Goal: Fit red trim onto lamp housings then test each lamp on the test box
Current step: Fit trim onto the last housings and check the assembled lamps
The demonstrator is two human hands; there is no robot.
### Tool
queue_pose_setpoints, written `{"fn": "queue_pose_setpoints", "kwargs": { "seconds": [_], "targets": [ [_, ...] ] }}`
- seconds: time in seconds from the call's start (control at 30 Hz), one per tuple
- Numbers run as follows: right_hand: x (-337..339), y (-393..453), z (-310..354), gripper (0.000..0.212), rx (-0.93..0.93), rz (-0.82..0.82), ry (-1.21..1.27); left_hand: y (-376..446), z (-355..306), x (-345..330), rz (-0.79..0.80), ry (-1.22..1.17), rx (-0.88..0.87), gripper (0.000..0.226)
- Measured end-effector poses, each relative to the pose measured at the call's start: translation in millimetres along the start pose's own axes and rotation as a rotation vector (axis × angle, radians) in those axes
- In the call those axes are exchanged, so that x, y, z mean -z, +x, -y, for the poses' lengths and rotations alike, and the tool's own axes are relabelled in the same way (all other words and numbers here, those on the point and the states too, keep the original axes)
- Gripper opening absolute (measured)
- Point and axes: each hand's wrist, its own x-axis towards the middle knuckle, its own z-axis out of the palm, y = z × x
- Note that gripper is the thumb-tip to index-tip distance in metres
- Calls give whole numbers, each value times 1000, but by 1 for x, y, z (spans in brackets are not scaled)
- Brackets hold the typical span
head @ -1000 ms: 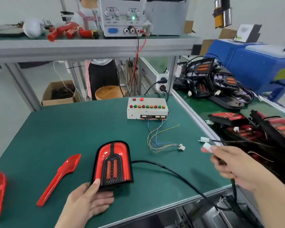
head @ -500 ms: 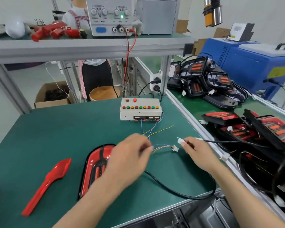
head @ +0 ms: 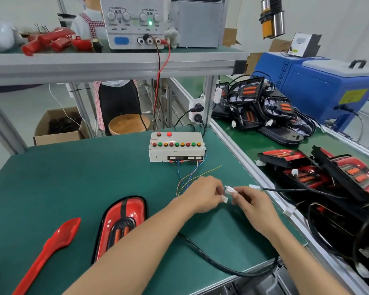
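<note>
Both now met in front of test box [head: 176, 147], left hand [head: 202, 194] and right hand [head: 251, 202] pinching white connectors [head: 228, 193] together, off lamp [head: 124, 222].

Lamp [head: 124, 222]: black housing with glossy red trim fitted, dark centre stripe, two orange strips in a mesh panel; lies face up on the desk [head: 73, 177], near edge, partly under the left forearm; black cable [head: 211, 260] runs from it along the desk edge toward the right; test box [head: 177, 146]: off-white, flat on the desk beyond the lamp, one row of red, green and amber buttons, two red ones above; coloured wires [head: 190, 177] trail from its front; loose trim [head: 49, 250]: red, spoon-shaped, left of the lamp; white connectors [head: 227, 193]: pinched between left hand [head: 202, 194] and right hand [head: 251, 204], touching.
</note>
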Motion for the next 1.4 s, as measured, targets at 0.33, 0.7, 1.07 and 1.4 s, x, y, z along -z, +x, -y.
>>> {"fn": "queue_pose_setpoints", "kwargs": {
  "seconds": [0.33,0.7,1.07,1.4],
  "targets": [
    [-4,-6,12,23,-33,147,103,-18,22,19,-85,-344,-16,7],
    [-2,-6,19,16,49,116,74,-25,27,22,-152,-449,-15,17],
    [-7,-10,20,14,49,79,119,-31,31,24,-102,-537,-2,17],
    [-8,-13,25,19,72,73,94,-32,32,23,-23,-558,-3,22]
  ]
}}
